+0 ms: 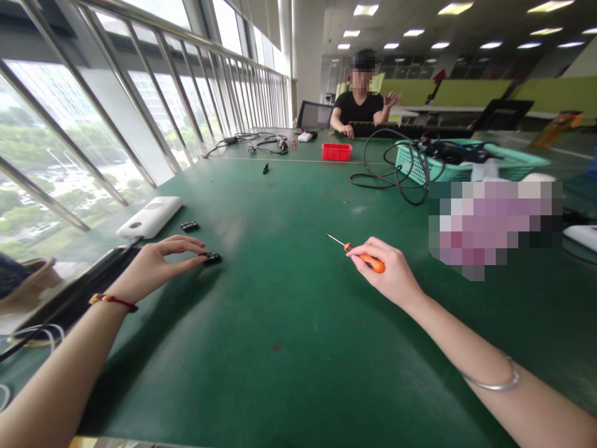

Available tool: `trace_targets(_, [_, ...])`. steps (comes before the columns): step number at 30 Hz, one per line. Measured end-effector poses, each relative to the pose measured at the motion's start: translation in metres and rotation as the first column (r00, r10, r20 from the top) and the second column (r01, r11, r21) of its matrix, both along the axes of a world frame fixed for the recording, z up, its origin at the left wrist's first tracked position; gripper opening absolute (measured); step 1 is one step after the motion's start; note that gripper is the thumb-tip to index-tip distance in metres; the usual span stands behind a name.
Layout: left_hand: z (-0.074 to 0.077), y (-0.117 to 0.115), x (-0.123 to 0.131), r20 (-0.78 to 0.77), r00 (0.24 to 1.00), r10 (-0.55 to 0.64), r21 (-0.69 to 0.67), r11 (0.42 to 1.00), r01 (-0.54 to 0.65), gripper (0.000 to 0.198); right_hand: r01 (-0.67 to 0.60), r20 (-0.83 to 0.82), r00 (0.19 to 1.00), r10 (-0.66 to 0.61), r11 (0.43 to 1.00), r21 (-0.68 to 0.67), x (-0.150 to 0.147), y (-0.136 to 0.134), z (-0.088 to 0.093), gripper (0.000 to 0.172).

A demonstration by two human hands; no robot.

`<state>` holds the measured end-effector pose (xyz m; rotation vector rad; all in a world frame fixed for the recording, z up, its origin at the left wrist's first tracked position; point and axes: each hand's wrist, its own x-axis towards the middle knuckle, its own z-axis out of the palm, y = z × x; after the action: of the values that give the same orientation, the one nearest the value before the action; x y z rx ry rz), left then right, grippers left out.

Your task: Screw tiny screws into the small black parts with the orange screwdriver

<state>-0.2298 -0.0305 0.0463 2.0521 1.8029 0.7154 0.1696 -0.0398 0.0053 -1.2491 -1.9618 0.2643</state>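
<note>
My left hand [156,264] lies on the green table [289,323], its fingers pinching a small black part [212,258] at their tips. A second small black part [189,226] sits just beyond it. My right hand [389,274] is closed around an orange-handled screwdriver [364,257], whose thin metal tip points left and away from me. The two hands are apart, with bare table between them.
A white flat device [150,216] lies left by the window railing. A red tray [336,152], black cables [396,171] and a teal basket [508,163] stand farther back. Another person [361,102] sits at the far end. A dark case [88,289] lies under my left wrist.
</note>
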Motion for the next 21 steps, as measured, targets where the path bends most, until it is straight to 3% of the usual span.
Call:
trace_targets(8, [-0.006, -0.002, 0.009, 0.187, 0.960, 0.209, -0.130, 0.974, -0.187, 0.051, -0.008, 0.010, 1.000, 0.008, 1.000, 0.016, 0.000, 0.001, -0.001, 0.015])
trace_targets(15, [-0.009, -0.003, 0.012, 0.060, 0.982, 0.177, -0.085, 0.982, -0.171, 0.040, -0.011, 0.004, 1.000, 0.011, 1.000, 0.013, 0.001, 0.001, -0.001, 0.015])
trace_targets(21, [-0.009, -0.003, 0.012, 0.051, 0.984, 0.173, -0.093, 0.981, -0.168, 0.042, -0.014, 0.007, 1.000, 0.014, 1.000, 0.004, 0.001, 0.000, 0.000, 0.015])
